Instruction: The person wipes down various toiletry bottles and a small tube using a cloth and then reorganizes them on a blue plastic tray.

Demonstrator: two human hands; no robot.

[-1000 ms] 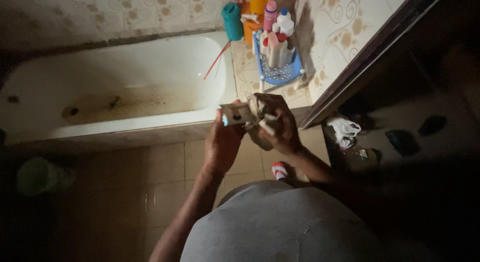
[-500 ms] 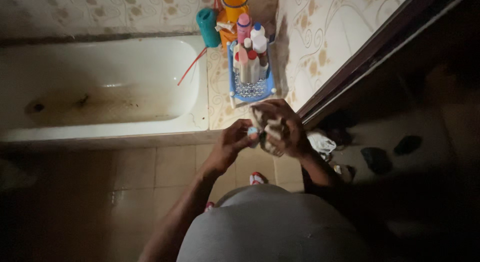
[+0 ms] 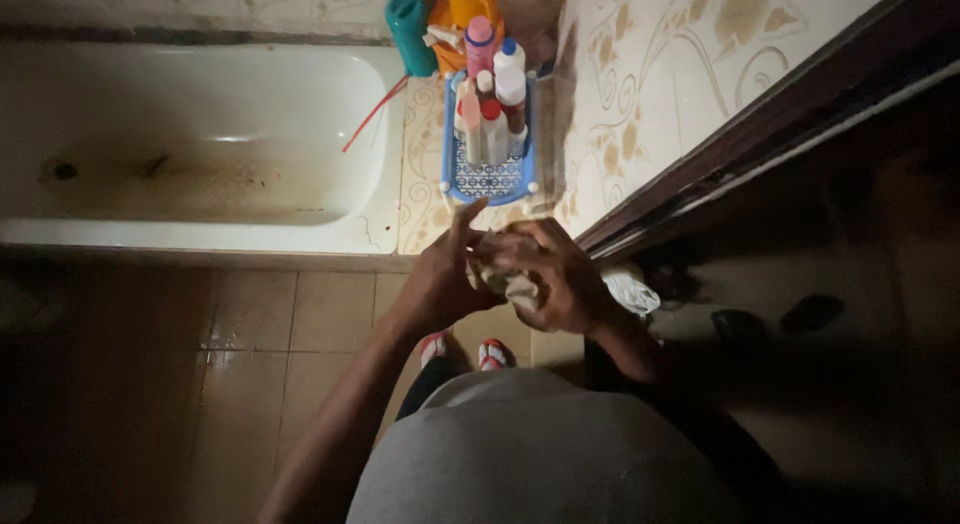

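Note:
My right hand (image 3: 555,274) is closed around a crumpled bundle of pale wrappers and paper (image 3: 512,286) at chest height. My left hand (image 3: 445,274) presses against the same bundle from the left, its fingers stretched upward. Most of the bundle is hidden between the two hands. Both hands hover over the tiled ledge at the end of the white bathtub (image 3: 200,134).
A blue plastic rack (image 3: 487,179) with several bottles stands on the ledge, with a teal cup (image 3: 410,29) and an orange container (image 3: 468,9) behind it. A dark door frame (image 3: 740,144) runs at the right. A white bag (image 3: 630,289) and dark shoes lie on the floor beyond.
The small white and blue packet that my left hand held up has been pushed into the bundle in my right hand. Both hands have closed together, and the view has shifted right.

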